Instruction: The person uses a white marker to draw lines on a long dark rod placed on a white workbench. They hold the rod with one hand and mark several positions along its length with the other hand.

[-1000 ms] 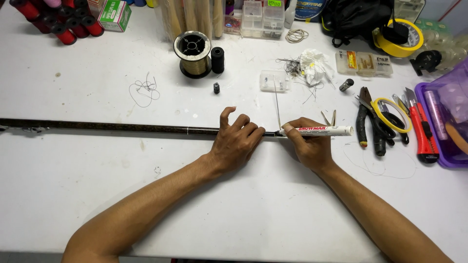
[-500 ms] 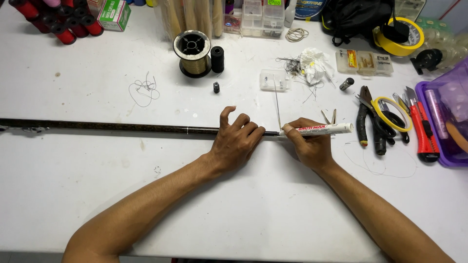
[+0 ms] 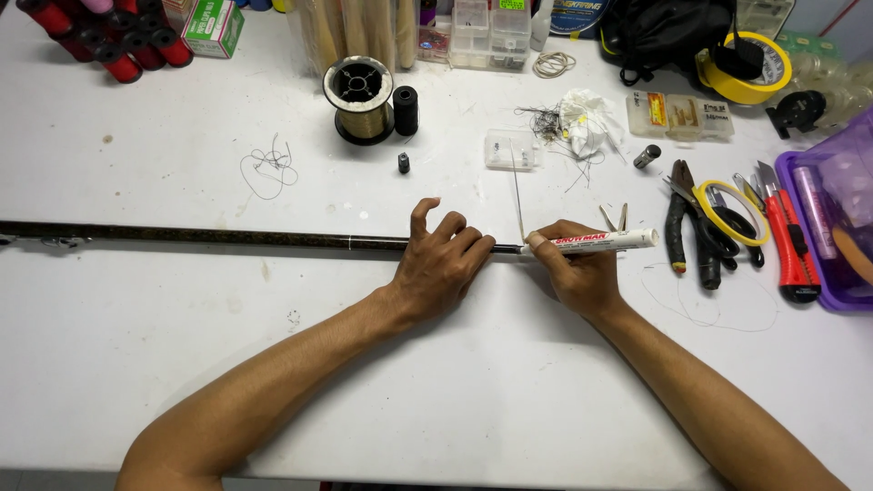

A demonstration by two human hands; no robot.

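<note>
At the far left edge of the white table [image 3: 136,364], a cluster of red and black spools [image 3: 100,36] sits in the top corner beside a green box [image 3: 211,27]. A long dark rod [image 3: 200,236] starts at the left edge and runs flat across the table toward the middle; the stretch of table below it is bare all the way to the near edge. Above the rod lies a loose tangle of thin line [image 3: 268,168], then a reel of gold line [image 3: 362,100] with a small black spool [image 3: 406,109] just beside it.

The left hand [image 3: 441,268] rests on the rod near mid-table, fingers spread and curled loosely over it, pressing it down rather than gripping around it. Just to its right, the right hand [image 3: 577,273] pinches a white marker [image 3: 600,241] between thumb and fingers, closed on it, with the tip at the rod's end. A thin wire [image 3: 516,191] stands above that spot, near a small clear box [image 3: 509,150].

Farther right the room narrows: pliers [image 3: 677,218], a ring of yellow tape [image 3: 727,211], a red utility knife [image 3: 789,250], and a purple tray [image 3: 832,227] at the right edge. Along the back edge stand clear organiser boxes [image 3: 491,32] and a black bag [image 3: 668,32].
</note>
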